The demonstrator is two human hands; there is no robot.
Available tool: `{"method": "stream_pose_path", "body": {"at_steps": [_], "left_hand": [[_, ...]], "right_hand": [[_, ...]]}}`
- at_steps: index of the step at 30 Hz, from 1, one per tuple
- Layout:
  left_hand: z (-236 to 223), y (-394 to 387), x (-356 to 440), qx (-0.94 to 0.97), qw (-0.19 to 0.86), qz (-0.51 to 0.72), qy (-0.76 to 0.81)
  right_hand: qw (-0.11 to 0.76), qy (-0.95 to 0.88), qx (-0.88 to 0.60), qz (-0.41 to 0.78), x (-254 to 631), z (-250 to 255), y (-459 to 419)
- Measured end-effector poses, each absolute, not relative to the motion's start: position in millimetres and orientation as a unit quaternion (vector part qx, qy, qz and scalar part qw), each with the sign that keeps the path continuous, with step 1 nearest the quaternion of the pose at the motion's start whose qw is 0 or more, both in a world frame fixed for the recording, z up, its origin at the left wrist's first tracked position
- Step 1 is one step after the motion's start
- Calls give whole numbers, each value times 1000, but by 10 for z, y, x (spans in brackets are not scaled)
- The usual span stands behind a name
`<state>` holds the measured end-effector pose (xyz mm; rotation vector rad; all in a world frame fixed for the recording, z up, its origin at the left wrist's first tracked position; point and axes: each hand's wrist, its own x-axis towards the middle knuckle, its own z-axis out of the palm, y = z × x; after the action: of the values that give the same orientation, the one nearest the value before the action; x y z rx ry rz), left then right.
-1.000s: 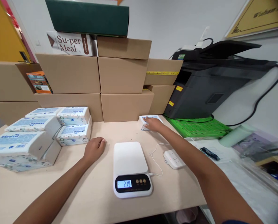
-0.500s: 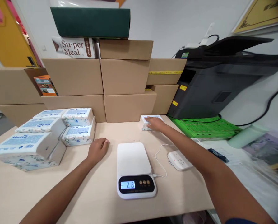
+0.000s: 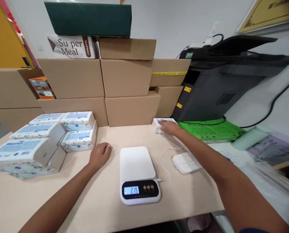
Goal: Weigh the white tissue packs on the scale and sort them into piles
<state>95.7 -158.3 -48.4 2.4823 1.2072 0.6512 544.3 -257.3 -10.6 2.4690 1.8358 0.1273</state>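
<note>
My right grip (image 3: 170, 127) is laid over the single tissue pack (image 3: 156, 130) at centre right of the frame, which lies flat on the counter (image 3: 105, 200) in front of the cardboard boxes (image 3: 132, 111) and just beside the green crate (image 3: 212, 131); my fingertips rest on its printed top, but I cannot tell whether thumb and fingers are pinched on its sides or merely draped over it; to handle it well, I judge the pressure should be light and even, since a soft wrapped pack would likely dent if pushed at one spot; a broad hold across both sides would steady it better than fingertips alone; my forearm passes over the power strip (image 3: 185, 162), so I should mind it and the white cable (image 3: 160, 160) leading to the scale (image 3: 136, 165) at lower centre; my left grip (image 3: 100, 156) rests on the counter at centre left, fingers curled, how tightly I cannot tell, near the stacked tissue packs (image 3: 20, 150) and well away from the pack under my right.
</note>
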Motion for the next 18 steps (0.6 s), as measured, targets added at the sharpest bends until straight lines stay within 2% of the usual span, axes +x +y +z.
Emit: {"method": "stream_pose_path", "body": {"at_steps": [9,18], "left_hand": [[-476,-1592,961,865,150,221,423],[-484,-1586,978,867,146,218,423]], "right_hand": [[21,557,829,35,5748,-173,-2663],[20,570,820,42,5687,-135,-2744]]}}
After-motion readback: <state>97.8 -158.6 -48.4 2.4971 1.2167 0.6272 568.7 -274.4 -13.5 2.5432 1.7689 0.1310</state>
